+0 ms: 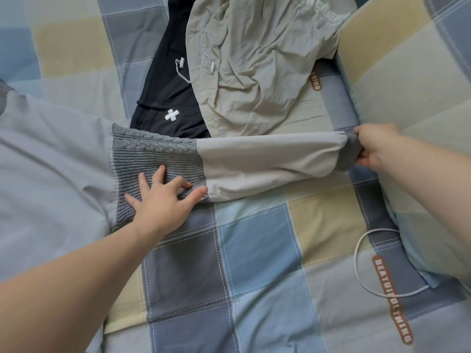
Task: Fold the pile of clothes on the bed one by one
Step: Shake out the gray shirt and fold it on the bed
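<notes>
From the head camera: early in folding a top [51, 154], by the look of it. Spread flat on the bed [254, 250] at left, with its sleeve [267, 161] drawn straight out to the right. Pinning the sleeve's knit band [153, 154] with the left hand [163, 200], fingers spread and pressing down. Pinching the cuff [349, 151] in the right hand [374, 146], fingers curled round it. Beyond, not yet folded: a black garment [168, 98] and a beige garment [254, 67] overlapping it. Next, probably: carry the cuff leftward over the body, hinging at the pinned band, keeping the sleeve taut and flat.
</notes>
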The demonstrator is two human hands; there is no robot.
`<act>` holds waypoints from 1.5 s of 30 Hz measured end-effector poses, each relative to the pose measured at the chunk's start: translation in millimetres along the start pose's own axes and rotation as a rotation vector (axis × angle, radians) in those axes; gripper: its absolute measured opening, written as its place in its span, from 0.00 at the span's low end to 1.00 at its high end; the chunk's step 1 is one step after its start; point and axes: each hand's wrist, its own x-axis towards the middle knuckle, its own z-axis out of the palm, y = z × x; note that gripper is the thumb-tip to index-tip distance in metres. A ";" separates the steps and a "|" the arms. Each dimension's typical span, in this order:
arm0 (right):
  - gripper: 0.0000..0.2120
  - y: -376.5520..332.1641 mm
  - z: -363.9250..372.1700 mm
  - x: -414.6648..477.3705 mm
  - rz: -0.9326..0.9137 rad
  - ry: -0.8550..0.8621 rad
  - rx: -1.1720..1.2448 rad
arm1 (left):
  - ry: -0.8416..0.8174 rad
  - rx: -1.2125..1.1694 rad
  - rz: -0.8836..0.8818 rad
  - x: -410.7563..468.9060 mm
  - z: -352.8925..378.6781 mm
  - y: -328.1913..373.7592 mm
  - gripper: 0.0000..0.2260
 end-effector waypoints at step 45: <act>0.03 17.9 97.8 -19.7 -0.798 -0.096 -1.253 | 0.347 0.396 0.377 57.5 51.4 6.6 0.40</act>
